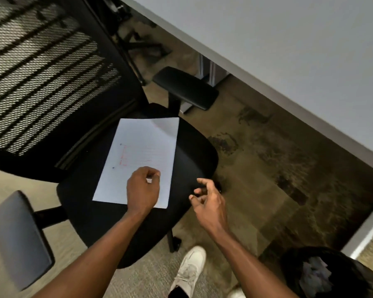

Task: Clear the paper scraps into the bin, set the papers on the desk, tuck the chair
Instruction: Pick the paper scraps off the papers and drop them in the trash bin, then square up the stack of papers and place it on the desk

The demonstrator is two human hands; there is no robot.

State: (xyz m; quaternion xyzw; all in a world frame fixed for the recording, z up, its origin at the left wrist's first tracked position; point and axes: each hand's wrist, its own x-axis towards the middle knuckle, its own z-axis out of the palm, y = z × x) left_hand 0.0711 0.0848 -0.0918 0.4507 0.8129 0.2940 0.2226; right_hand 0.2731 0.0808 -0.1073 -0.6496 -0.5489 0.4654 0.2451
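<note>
White lined paper (138, 155), one sheet, lay on one chair (187, 151). The left hand (143, 190) pinched a small scrap over it. The right hand (207, 198) hovered loosely spread, empty.

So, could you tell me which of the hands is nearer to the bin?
Right. The right hand hovers past the chair seat's edge, on the bin's side. The left hand is farther, over the paper on the seat.

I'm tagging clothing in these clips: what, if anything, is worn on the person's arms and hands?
Nothing shows on either. The left hand and right hand are bare, with no gloves, rings or watch visible, and both forearms are uncovered up to the frame edge, so no sleeves show. The only clothing in view is a white lace-up sneaker.
</note>
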